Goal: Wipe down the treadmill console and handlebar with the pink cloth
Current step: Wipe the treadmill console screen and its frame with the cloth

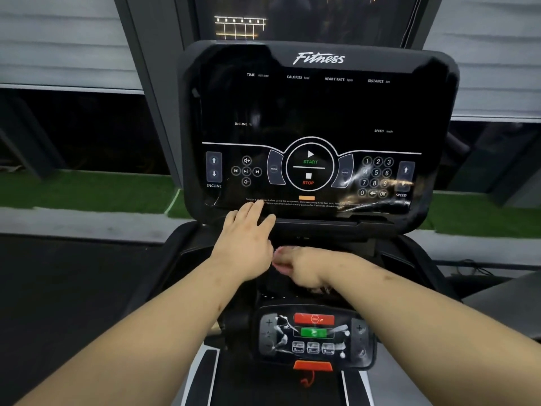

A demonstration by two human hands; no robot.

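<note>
The console (pixel 316 112) is glossy black. Its logo (pixel 319 58), readout labels, numerals and dividing line are white. The START label (pixel 310 161) is green; the STOP label (pixel 308 182) is red. A short orange bar (pixel 306 197) sits below them. The arrow keys (pixel 214 167) are grey-blue with white arrows.

The lower panel (pixel 366 341) is black with grey side keys, white glare streaks, a red button (pixel 313 318) and a green button (pixel 313 332). The clip (pixel 312 366) is orange-red; its cord (pixel 307 379) is red.

The cloth (pixel 281 268) is pink. The turf (pixel 87 189) is green with a white line. The blinds (pixel 58 39) are pale grey with horizontal slats.
</note>
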